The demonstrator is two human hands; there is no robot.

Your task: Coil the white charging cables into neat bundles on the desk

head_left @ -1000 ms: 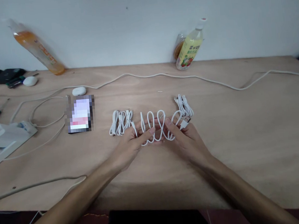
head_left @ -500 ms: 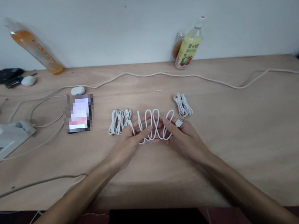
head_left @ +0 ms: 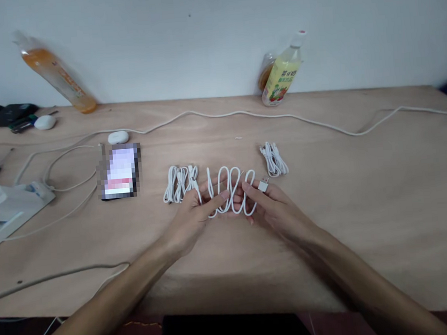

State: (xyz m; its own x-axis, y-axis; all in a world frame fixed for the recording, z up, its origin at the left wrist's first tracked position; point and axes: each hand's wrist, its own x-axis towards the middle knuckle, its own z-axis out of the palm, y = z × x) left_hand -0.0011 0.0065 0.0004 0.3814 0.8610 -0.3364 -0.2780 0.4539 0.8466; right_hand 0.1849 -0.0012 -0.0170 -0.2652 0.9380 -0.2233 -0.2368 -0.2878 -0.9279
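A white USB cable (head_left: 231, 190) is spread in several loose loops between my two hands, just above the table. My left hand (head_left: 196, 211) grips its left loops, thumb on top and fingers underneath. The right loops are pinched in my right hand (head_left: 275, 202), and the silver-and-white USB plug (head_left: 263, 184) sticks out beside its index finger. Just beyond my left hand lie bundled white cables (head_left: 179, 183) side by side. Another bundled white cable (head_left: 274, 159) rests beyond my right hand.
A phone (head_left: 121, 170) and a white earbud case (head_left: 118, 137) lie to the left. A long white cord (head_left: 238, 112) crosses the back. An orange drink bottle (head_left: 60, 79) and a yellow one (head_left: 283, 72) stand by the wall. A white package (head_left: 13, 204) lies far left.
My right hand has moved slightly left, toward my left hand, and the cable's loops sit closer together. The USB plug has shifted left with it. The bundled cables stay in place.
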